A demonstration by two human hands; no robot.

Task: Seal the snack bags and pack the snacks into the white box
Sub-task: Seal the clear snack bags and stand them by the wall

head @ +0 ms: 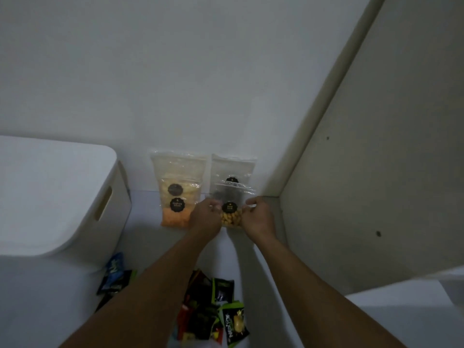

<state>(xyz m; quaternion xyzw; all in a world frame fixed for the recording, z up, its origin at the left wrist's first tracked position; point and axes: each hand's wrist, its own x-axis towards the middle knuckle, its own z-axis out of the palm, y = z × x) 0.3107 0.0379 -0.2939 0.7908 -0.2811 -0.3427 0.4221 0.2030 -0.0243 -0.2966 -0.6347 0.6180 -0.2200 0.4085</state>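
Note:
A clear zip bag of yellow-brown nuts (231, 218) with a black round label stands on the table in front of a taller clear bag (232, 169) that leans on the wall. My left hand (204, 217) pinches the nut bag's left upper edge. My right hand (258, 217) pinches its right upper edge. To the left, two more clear bags lean on the wall: a pale-chip bag (178, 172) behind and an orange-snack bag (175, 216) in front. The white box (62, 197) stands at the left with a slot handle in its side.
A pile of small dark, green and red snack packets (213, 312) lies near the table's front edge between my forearms. A blue packet (114, 272) lies beside the white box. A beige panel (364, 159) rises on the right, meeting the white wall.

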